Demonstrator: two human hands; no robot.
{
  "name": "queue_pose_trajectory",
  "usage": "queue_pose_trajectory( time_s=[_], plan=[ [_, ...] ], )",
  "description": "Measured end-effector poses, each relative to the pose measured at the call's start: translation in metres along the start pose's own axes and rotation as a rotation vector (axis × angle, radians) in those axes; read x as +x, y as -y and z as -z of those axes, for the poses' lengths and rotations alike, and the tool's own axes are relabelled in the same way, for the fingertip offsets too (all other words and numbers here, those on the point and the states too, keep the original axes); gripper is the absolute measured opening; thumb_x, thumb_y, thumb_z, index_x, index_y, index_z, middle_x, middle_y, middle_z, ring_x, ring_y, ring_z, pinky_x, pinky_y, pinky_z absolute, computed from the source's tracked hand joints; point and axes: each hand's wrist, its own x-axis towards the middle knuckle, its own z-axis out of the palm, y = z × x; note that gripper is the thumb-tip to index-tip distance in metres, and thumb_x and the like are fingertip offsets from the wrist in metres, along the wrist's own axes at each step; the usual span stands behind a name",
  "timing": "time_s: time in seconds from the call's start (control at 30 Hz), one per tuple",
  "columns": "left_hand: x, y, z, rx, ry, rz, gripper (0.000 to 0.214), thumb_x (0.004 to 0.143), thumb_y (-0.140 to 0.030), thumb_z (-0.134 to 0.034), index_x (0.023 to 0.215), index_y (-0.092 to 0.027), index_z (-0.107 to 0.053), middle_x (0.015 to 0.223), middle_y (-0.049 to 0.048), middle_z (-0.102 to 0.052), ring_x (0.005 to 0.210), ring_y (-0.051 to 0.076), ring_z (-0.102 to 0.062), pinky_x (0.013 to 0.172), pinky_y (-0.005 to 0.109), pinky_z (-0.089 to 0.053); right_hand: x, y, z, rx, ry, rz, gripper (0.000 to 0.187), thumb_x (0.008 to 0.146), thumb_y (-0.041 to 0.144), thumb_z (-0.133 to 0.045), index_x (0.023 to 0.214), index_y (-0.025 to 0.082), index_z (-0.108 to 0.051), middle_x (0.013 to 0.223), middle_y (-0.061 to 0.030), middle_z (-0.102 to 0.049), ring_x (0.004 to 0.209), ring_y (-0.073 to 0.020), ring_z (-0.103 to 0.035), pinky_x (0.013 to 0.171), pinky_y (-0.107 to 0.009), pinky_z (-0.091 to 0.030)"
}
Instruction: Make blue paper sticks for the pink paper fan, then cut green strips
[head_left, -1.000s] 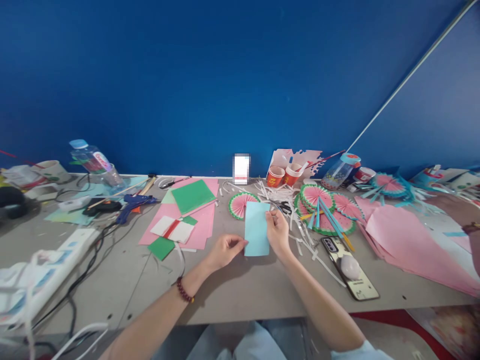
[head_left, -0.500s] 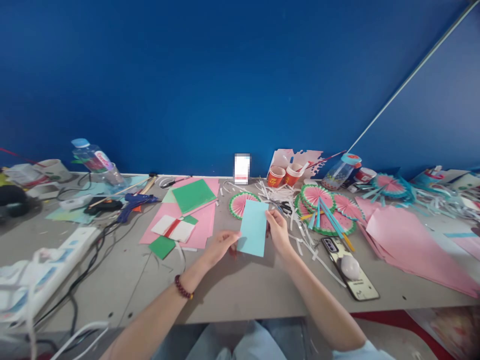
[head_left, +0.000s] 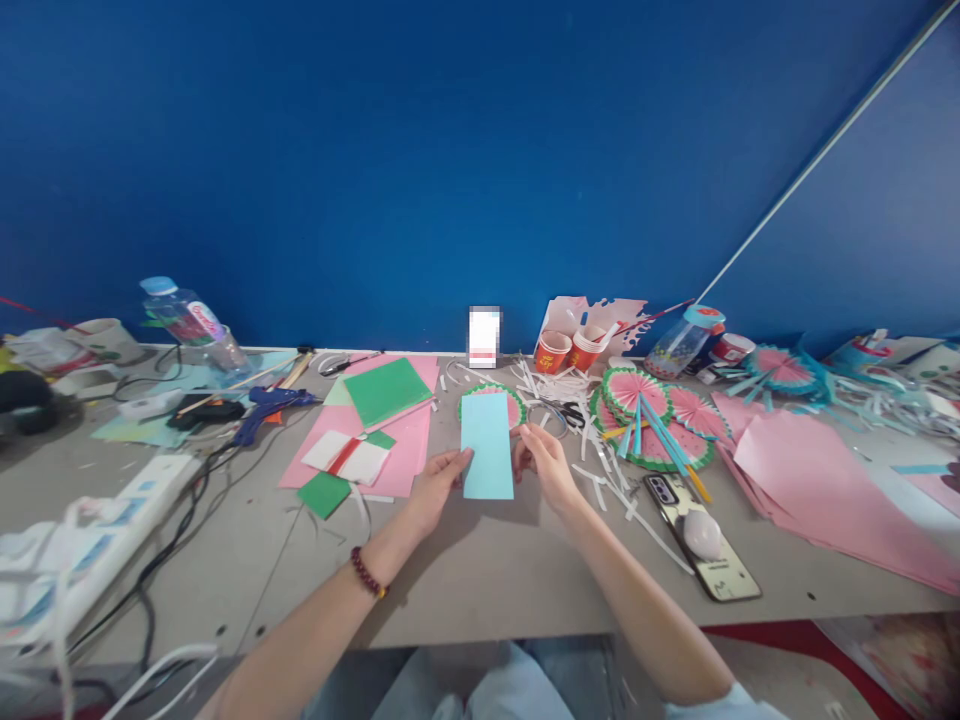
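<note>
Grey table point(head_left: 480, 580) below, curled hands point(head_left: 551, 470) flank blue paper point(head_left: 487, 445), the left point(head_left: 436, 487) pinching it.

Even, moderately bright light fills the scene, and the blue wall point(head_left: 450, 200) deepens toward its top. A soft shadow falls on the grey table point(head_left: 480, 590) near the left hand point(head_left: 435, 490); the pink paper point(head_left: 817, 475) carries a pale sheen. Wide-angle stretch and smearing affect both sides, while coarse pixel blocks obscure a white rectangle point(head_left: 484, 335)
</note>
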Motion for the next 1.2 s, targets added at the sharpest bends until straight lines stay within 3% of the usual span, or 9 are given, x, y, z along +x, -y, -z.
queue_pose_trajectory(
  time_s=[0.3, 0.5, 0.67, 0.77, 0.87, 0.97, 1.07, 1.2],
  plan=[
    [0.000, -0.001, 0.001, -0.037, 0.012, -0.038, 0.036, 0.068, -0.049, -0.068, 0.066, -0.013, -0.064, 0.056, -0.0007, -0.056, 0.052, 0.010, -0.047, 0.056, 0.024, -0.038, 0.001, -0.009, -0.003, -0.037, 0.047, 0.042, 0.028, 0.076, 0.044, -0.061, 0.072, 0.018, -0.054, 0.050, 0.0062, -0.050, 0.043, -0.0092, -0.049, 0.043, -0.021, -0.041],
    [-0.002, -0.006, -0.001, 0.154, -0.047, -0.142, 0.035, 0.072, -0.049, -0.064, 0.066, -0.014, -0.063, 0.057, -0.0015, -0.055, 0.054, 0.010, -0.044, 0.052, 0.022, -0.034, 0.002, -0.012, -0.003, -0.142, -0.006, 0.056, 0.025, 0.076, 0.042, -0.061, 0.072, 0.018, -0.055, 0.051, 0.0052, -0.050, 0.045, -0.0098, -0.050, 0.045, -0.021, -0.042],
    [-0.006, -0.012, 0.004, 0.528, -0.174, -0.411, 0.040, 0.080, -0.046, -0.055, 0.055, -0.015, -0.057, 0.050, -0.0026, -0.048, 0.049, 0.010, -0.040, 0.048, 0.023, -0.029, 0.002, -0.018, -0.002, -0.400, -0.068, 0.170, 0.021, 0.081, 0.037, -0.054, 0.083, 0.017, -0.061, 0.066, -0.0013, -0.059, 0.059, -0.0132, -0.056, 0.055, -0.024, -0.046],
    [-0.008, -0.014, 0.011, 0.869, -0.217, -0.677, 0.031, 0.087, -0.036, -0.047, 0.071, -0.017, -0.066, 0.068, 0.0032, -0.065, 0.062, 0.014, -0.055, 0.060, 0.024, -0.041, 0.000, -0.014, -0.001, -0.436, -0.254, 0.361, 0.023, 0.084, 0.032, -0.050, 0.101, 0.018, -0.058, 0.088, -0.0066, -0.062, 0.076, -0.0159, -0.058, 0.067, -0.027, -0.048],
    [-0.010, -0.012, 0.013, 1.168, -0.122, -0.911, 0.028, 0.089, -0.023, -0.042, 0.105, -0.022, -0.066, 0.105, 0.0077, -0.068, 0.097, 0.020, -0.061, 0.086, 0.030, -0.043, 0.000, -0.005, 0.003, -0.354, -0.442, 0.493, 0.022, 0.086, 0.030, -0.047, 0.104, 0.020, -0.054, 0.095, -0.0071, -0.060, 0.079, -0.0160, -0.057, 0.072, -0.029, -0.047],
    [-0.013, -0.010, 0.008, 1.415, 0.024, -0.990, 0.035, 0.090, -0.017, -0.039, 0.119, -0.023, -0.058, 0.116, 0.0077, -0.064, 0.108, 0.020, -0.058, 0.089, 0.033, -0.043, 0.005, 0.002, 0.015, -0.332, -0.524, 0.504, 0.018, 0.086, 0.031, -0.046, 0.096, 0.020, -0.056, 0.086, -0.0046, -0.060, 0.073, -0.0159, -0.057, 0.069, -0.029, -0.047],
    [-0.019, -0.017, 0.002, 1.620, 0.059, -0.975, 0.036, 0.090, -0.015, -0.038, 0.121, -0.019, -0.055, 0.107, 0.0095, -0.067, 0.097, 0.020, -0.061, 0.079, 0.032, -0.045, 0.012, 0.009, 0.029, -0.476, -0.453, 0.384, 0.018, 0.084, 0.028, -0.045, 0.091, 0.020, -0.058, 0.080, -0.0038, -0.063, 0.073, -0.0174, -0.060, 0.070, -0.030, -0.047],
    [-0.023, -0.044, 0.002, 1.779, -0.141, -0.807, 0.031, 0.089, -0.014, -0.039, 0.111, -0.016, -0.060, 0.087, 0.0092, -0.067, 0.083, 0.021, -0.061, 0.068, 0.033, -0.044, 0.003, 0.023, 0.029, -0.946, 0.011, 0.226, 0.025, 0.081, 0.017, -0.042, 0.090, 0.020, -0.065, 0.087, -0.0050, -0.069, 0.080, -0.0203, -0.064, 0.074, -0.031, -0.046]
  ],
)
